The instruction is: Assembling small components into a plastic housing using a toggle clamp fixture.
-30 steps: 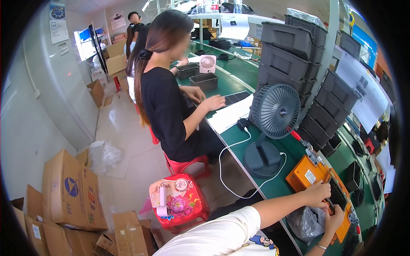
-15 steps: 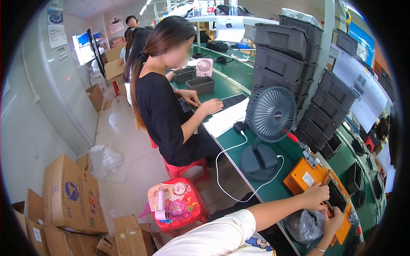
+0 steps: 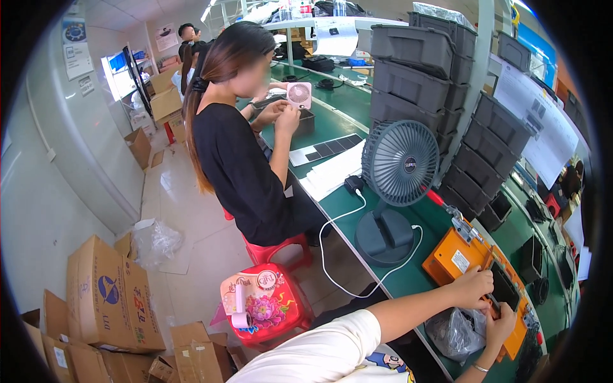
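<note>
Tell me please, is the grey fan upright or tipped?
Upright: the grey fan stands on its base, round head raised above the table.

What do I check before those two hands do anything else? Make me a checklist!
1. Both hands at the orange jig: ok, the left hand and right hand are close together there.
2. Black panel on the jig: ok, it lies there beside the hands.
3. Firm grip: cannot tell, the fingers hide what they touch.
4. Bag well away from the hands: not ok, it sits right by them.
5. Fan clear of the hands: ok, it stands apart, farther along the bench.
6. Red-handled clamp locked: cannot tell, too small to see.
</note>
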The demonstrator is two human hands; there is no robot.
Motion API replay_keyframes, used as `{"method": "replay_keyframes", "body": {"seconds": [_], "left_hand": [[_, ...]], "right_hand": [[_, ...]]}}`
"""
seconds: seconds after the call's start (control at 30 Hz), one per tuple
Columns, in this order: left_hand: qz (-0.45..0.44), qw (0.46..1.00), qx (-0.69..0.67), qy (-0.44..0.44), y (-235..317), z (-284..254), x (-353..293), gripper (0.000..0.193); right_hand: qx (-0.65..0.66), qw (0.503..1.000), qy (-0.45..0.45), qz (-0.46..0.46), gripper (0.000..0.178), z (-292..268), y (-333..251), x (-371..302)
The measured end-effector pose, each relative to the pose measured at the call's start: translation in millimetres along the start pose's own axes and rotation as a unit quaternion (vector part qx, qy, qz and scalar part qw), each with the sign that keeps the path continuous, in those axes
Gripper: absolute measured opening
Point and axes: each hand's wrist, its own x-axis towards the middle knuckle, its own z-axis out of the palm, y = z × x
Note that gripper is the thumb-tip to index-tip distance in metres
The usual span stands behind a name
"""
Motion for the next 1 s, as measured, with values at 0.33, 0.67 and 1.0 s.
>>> {"method": "replay_keyframes", "body": {"seconds": [0.33,0.67,1.0], "left_hand": [[0.0,1.0,0.005,0.003,-1,0,-1,0.035],[0.011,1.0,-0.001,-0.006,1,-9,0,0.032],[-0.002,0.999,-0.002,-0.037,9,-18,-1,0.032]], "right_hand": [[0.002,1.0,-0.001,0.006,0.038,-3,-7,1],[0.008,0.999,0.039,-0.008,0.044,-4,-16,3],[0.028,0.997,0.059,-0.029,0.041,-8,-23,3]]}}
